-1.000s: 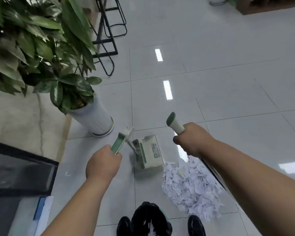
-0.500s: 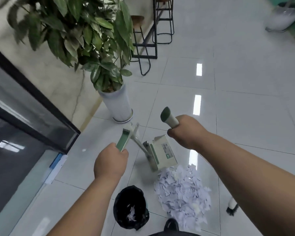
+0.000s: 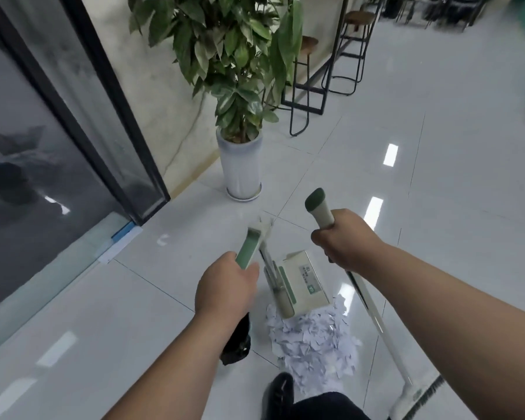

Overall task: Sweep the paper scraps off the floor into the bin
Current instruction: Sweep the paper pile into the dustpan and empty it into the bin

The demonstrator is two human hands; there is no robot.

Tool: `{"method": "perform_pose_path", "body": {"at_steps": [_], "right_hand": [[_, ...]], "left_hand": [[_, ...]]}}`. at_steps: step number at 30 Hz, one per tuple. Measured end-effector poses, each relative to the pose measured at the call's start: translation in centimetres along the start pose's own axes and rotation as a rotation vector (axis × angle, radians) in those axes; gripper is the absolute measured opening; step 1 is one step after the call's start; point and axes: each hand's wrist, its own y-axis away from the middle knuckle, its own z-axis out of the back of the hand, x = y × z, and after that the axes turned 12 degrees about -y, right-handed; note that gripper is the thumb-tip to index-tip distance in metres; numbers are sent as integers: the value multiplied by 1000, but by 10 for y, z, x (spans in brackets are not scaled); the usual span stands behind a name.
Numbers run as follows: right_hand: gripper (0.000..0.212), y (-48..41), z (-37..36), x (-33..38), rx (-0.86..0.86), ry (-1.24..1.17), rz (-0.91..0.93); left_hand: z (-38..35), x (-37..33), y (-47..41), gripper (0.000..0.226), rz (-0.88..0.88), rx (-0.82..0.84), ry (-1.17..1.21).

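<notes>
A heap of white paper scraps (image 3: 312, 341) lies on the glossy tile floor in front of my shoe. The white-and-green dustpan (image 3: 300, 283) stands on the floor at the heap's far edge. My left hand (image 3: 225, 286) grips the dustpan's green handle (image 3: 249, 247). My right hand (image 3: 343, 241) grips the broom's white handle (image 3: 320, 209) just below its green cap; the broom head (image 3: 419, 398) rests on the floor at the lower right. A bin with a black bag (image 3: 238, 341) sits left of the heap, mostly hidden behind my left forearm.
A potted plant in a white pot (image 3: 241, 168) stands beyond the dustpan. A glass door with a black frame (image 3: 109, 116) runs along the left. Black bar stools (image 3: 308, 83) stand by the wall at the back. My black shoe (image 3: 281, 392) is near the heap.
The view has swung left and up, so the glass door and stools show more. The bin has slid behind my left forearm. Both hands keep their grips; the broom head now shows.
</notes>
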Motion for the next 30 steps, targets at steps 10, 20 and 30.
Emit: {"method": "perform_pose_path", "body": {"at_steps": [10,20,30], "right_hand": [[15,22,15,-14,161,143,65],[16,3,131,-118,407,162,101],[20,0,229,-211,582,281,179]], "left_hand": [[-21,-27,73,12,178,152,605],[-89,-146,137,22,361,176,722],[-138,-210,207,16,632,133,628]]}}
